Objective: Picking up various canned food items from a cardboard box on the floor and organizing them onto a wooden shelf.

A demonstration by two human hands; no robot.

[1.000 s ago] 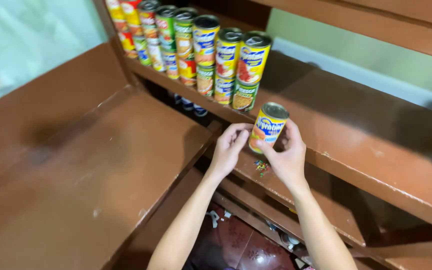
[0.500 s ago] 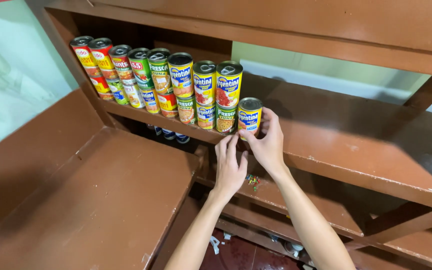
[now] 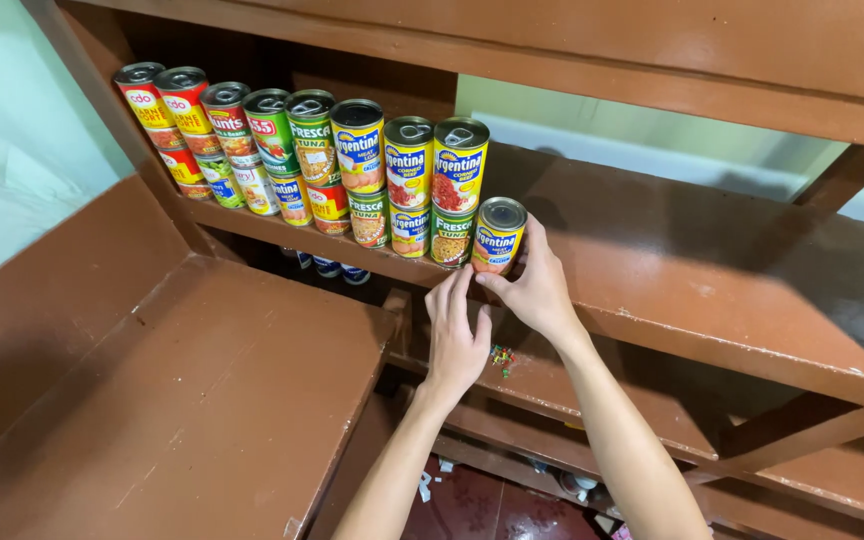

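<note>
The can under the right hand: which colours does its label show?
Yellow with a blue band, on the can the right hand grips; head view.

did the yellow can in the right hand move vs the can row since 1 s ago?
Yes. The yellow can went from below the can row up onto the shelf, at the row's right end.

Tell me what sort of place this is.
Probably a small shop's stock shelving or a home pantry. A brown wooden shelf carries a row of stacked food cans, and the right hand holds a yellow can at the row's end, the left hand just below the edge.
</note>
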